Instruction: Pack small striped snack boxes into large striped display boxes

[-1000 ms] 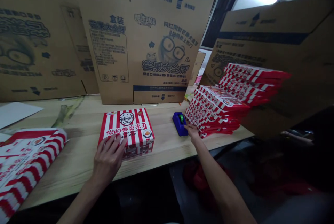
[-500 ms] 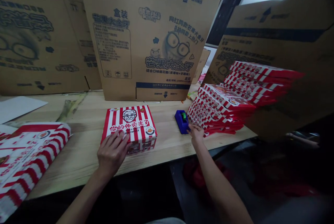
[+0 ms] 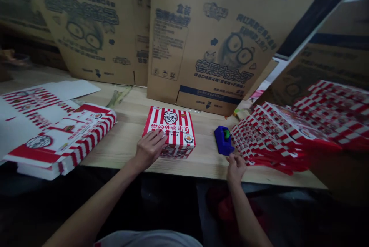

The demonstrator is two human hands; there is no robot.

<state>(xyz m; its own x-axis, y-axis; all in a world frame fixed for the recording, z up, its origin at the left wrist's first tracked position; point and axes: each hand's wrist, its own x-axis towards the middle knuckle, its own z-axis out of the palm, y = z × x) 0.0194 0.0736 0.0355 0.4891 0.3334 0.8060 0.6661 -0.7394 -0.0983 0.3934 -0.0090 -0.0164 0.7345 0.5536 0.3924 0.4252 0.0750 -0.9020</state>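
Observation:
My left hand [image 3: 150, 148] lies flat with fingers spread on the near left corner of a closed red-and-white striped box [image 3: 171, 131] on the wooden table [image 3: 129, 131]. My right hand [image 3: 236, 166] sits at the table's front edge, just in front of a blue tape dispenser [image 3: 223, 140] and beside the stacked striped boxes [image 3: 276, 135]. Its fingers are curled together; whether they pinch anything is too small to make out.
A pile of flat, unfolded striped boxes [image 3: 57, 135] lies at the left. Large printed cardboard cartons [image 3: 207, 39] stand along the back of the table. More striped boxes [image 3: 337, 112] lean against a carton at the right.
The view has swung left and down. My right hand has drawn back from the tape dispenser toward the table's front edge. My left hand stays on the box.

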